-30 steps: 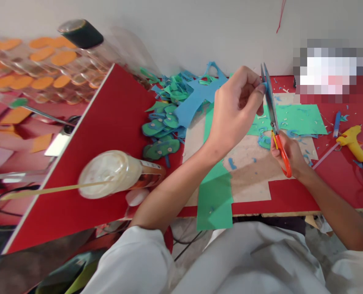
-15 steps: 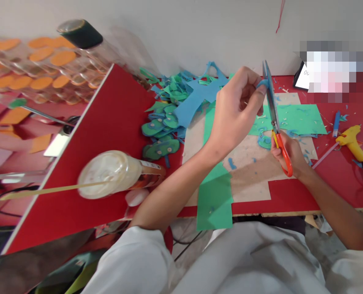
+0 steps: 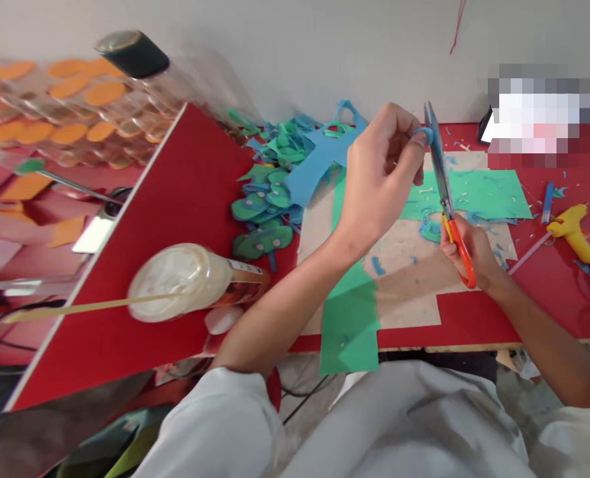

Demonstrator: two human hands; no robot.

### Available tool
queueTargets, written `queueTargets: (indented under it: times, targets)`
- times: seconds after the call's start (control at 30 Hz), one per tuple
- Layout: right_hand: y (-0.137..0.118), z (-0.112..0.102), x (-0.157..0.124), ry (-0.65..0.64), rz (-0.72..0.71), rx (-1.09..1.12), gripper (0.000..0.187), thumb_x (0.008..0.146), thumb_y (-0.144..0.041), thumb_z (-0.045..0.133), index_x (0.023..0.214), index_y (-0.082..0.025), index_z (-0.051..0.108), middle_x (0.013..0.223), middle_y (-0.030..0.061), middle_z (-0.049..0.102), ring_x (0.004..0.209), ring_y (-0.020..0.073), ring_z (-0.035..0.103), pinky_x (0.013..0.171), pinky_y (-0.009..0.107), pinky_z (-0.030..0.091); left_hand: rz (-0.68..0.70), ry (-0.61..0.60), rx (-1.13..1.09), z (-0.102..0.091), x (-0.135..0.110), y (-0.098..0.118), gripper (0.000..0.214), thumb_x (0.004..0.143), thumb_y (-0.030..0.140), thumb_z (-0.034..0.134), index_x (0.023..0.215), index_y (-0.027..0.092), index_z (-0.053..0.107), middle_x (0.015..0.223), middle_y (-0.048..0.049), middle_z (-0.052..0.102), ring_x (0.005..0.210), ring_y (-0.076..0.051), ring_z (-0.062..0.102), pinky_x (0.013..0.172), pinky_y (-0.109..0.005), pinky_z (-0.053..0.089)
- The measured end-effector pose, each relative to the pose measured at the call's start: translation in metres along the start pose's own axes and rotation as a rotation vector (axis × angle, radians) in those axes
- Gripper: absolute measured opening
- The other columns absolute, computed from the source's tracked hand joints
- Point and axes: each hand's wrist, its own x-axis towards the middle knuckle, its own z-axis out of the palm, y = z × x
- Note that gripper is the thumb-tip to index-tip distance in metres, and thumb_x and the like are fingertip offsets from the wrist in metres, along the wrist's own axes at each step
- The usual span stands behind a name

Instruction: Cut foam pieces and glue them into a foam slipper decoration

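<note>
Pinched between the thumb and fingers of my left hand (image 3: 381,172) is a small blue foam piece (image 3: 423,135), held up over the table. My right hand (image 3: 474,252) grips the orange and yellow handles of the scissors (image 3: 446,199). Their blades point upward, nearly together, right beside the blue piece. Below lie a green foam sheet (image 3: 484,189) sprinkled with scraps and a green foam strip (image 3: 349,318), both on beige board (image 3: 404,299). Beyond my left wrist are a blue foam offcut (image 3: 317,166) and a pile of green-and-blue cutouts (image 3: 265,239).
A cup with a straw (image 3: 175,282) stands left of my forearm, by a red upright panel (image 3: 140,252). Orange-topped clear containers (image 3: 66,99) sit beyond it. A yellow glue gun (image 3: 573,232) and a blue cutter-like tool (image 3: 548,199) lie at right.
My left hand has shifted slightly left and up, turning the blue foam piece a little against the blades. The scissors have hardly moved.
</note>
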Motion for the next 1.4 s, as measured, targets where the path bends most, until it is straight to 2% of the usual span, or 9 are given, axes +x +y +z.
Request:
queueTargets:
  times: [0.17,0.27,0.37,0.53,0.7,0.87,1.07,1.27,1.4]
  targets:
    - [-0.005,0.002,0.001,-0.047,-0.053,0.03,0.046,0.098,-0.072,0.06,0.093,-0.027,0.05,0.073,-0.0026,0.054,0.058,0.0155,0.047,0.053,0.032,0.036,0.021,-0.01,0.051,0.0,0.0,-0.007,0.031,0.113,0.047,0.061,0.091,0.026,0.054,0.066,0.0051,0.055,0.059,-0.012,0.065,0.06,-0.025,0.049]
    - [0.001,0.005,0.001,-0.101,-0.062,0.056,0.054,0.098,-0.081,0.056,0.097,-0.027,0.05,0.077,-0.0006,0.057,0.058,0.0162,0.048,0.05,0.032,0.032,0.011,-0.031,0.082,0.001,-0.001,-0.008,0.033,0.112,0.05,0.062,0.092,0.025,0.054,0.066,0.0053,0.054,0.062,-0.013,0.068,0.061,-0.024,0.049]
    - [0.011,0.008,0.0,-0.127,-0.069,0.082,0.061,0.097,-0.088,0.052,0.103,-0.027,0.051,0.084,0.0013,0.059,0.059,0.0159,0.049,0.048,0.032,0.031,0.007,-0.039,0.085,0.002,-0.002,-0.006,0.028,0.112,0.042,0.062,0.091,0.025,0.054,0.066,0.0053,0.054,0.059,-0.012,0.064,0.058,-0.024,0.047]
    - [0.015,0.009,0.001,-0.111,-0.065,0.094,0.065,0.095,-0.09,0.052,0.107,-0.027,0.053,0.094,0.0032,0.062,0.063,0.0158,0.052,0.05,0.032,0.038,0.005,-0.051,0.088,0.001,-0.003,-0.003,0.021,0.109,0.027,0.062,0.089,0.025,0.056,0.065,0.005,0.056,0.056,-0.011,0.059,0.056,-0.025,0.046]
    - [0.003,0.006,0.001,-0.09,-0.051,0.08,0.068,0.094,-0.094,0.049,0.099,-0.027,0.051,0.082,0.0,0.058,0.059,0.0149,0.049,0.051,0.032,0.037,-0.01,-0.054,0.109,0.001,-0.002,-0.004,0.02,0.108,0.024,0.062,0.089,0.025,0.057,0.064,0.0054,0.057,0.054,-0.01,0.059,0.056,-0.024,0.048]
    - [-0.01,0.002,0.002,-0.053,-0.07,0.04,0.068,0.095,-0.095,0.049,0.092,-0.027,0.05,0.075,-0.0025,0.054,0.057,0.0141,0.047,0.053,0.031,0.039,-0.011,-0.04,0.112,0.001,-0.001,-0.002,0.019,0.109,0.026,0.063,0.09,0.025,0.058,0.064,0.0056,0.058,0.055,-0.011,0.062,0.056,-0.024,0.05]
    - [-0.012,0.0,0.003,-0.032,-0.09,-0.032,0.063,0.098,-0.089,0.052,0.089,-0.026,0.05,0.07,-0.0036,0.054,0.055,0.0133,0.045,0.053,0.031,0.038,-0.036,-0.045,0.076,-0.001,-0.001,-0.001,0.019,0.11,0.029,0.062,0.092,0.026,0.058,0.067,0.0043,0.061,0.059,-0.013,0.065,0.058,-0.024,0.051]
    - [-0.015,0.0,0.002,-0.042,-0.043,-0.023,0.061,0.096,-0.087,0.055,0.088,-0.027,0.049,0.069,-0.0038,0.053,0.052,0.0125,0.042,0.051,0.03,0.036,0.005,-0.028,0.102,-0.001,0.001,-0.007,0.027,0.113,0.044,0.06,0.093,0.026,0.057,0.068,0.0038,0.057,0.065,-0.014,0.07,0.064,-0.026,0.053]
    - [-0.013,0.0,0.002,-0.033,-0.041,-0.059,0.061,0.095,-0.087,0.055,0.088,-0.027,0.05,0.066,-0.0036,0.054,0.053,0.0139,0.045,0.051,0.03,0.036,0.007,-0.03,0.101,-0.002,0.001,-0.006,0.035,0.113,0.054,0.057,0.093,0.026,0.054,0.067,0.0039,0.055,0.062,-0.014,0.068,0.061,-0.025,0.052]
